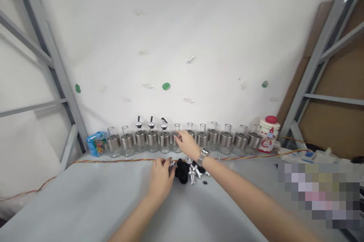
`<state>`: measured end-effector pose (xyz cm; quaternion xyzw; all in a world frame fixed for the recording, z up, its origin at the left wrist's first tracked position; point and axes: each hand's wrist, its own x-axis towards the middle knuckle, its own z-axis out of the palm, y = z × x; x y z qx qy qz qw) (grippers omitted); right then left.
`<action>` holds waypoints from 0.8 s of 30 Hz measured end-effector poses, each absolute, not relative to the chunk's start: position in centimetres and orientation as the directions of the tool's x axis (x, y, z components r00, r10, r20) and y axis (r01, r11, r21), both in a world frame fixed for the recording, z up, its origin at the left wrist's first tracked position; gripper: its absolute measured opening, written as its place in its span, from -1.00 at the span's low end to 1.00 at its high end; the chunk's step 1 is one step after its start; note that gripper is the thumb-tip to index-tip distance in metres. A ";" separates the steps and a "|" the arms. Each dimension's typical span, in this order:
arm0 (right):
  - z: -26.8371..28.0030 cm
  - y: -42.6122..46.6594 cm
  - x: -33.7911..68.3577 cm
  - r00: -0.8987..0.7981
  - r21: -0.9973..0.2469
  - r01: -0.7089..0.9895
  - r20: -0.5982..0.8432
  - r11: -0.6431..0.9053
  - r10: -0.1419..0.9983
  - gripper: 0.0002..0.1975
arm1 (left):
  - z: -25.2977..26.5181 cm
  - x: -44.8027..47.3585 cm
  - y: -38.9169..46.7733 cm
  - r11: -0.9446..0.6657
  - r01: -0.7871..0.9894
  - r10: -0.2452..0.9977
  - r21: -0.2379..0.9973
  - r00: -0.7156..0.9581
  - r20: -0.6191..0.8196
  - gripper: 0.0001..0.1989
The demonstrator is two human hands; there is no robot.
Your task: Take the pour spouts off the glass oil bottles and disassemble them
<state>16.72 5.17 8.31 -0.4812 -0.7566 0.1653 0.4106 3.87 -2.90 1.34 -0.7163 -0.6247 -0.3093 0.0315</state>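
My right hand reaches forward to the row, its fingers closed at the side of a glass bottle with a steel sleeve and no spout. My left hand is low on the tabletop, thumb and fingers pinched on a small silver piece that looks like a pour spout. Beside it lies a pile of silver pour spouts and black rubbery parts. Left of the held bottle, three bottles carry fitted spouts, one of them a bottle directly beside it.
More spoutless bottles line the wall on both sides. A blue box ends the row at left, a white jar with a red lid at right. A twisted cable crosses the grey table. Metal posts flank it.
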 end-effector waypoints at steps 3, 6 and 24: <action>8.8 8.0 13.1 -0.116 -0.707 0.588 0.408 0.393 0.906 -0.58 | 1.3 3.9 -3.0 -0.215 0.904 0.868 0.369 0.004 0.496 -0.65; 8.7 9.7 10.6 -0.017 -0.746 0.577 0.397 0.333 0.918 -0.57 | 1.4 4.1 -3.4 -0.227 0.878 0.875 0.421 -0.006 0.484 -0.64; 12.5 -2.2 16.5 -0.136 -0.922 -0.203 0.360 0.330 0.923 -0.70 | 5.5 2.5 -3.9 -0.217 0.918 0.608 0.332 -0.139 0.782 -0.44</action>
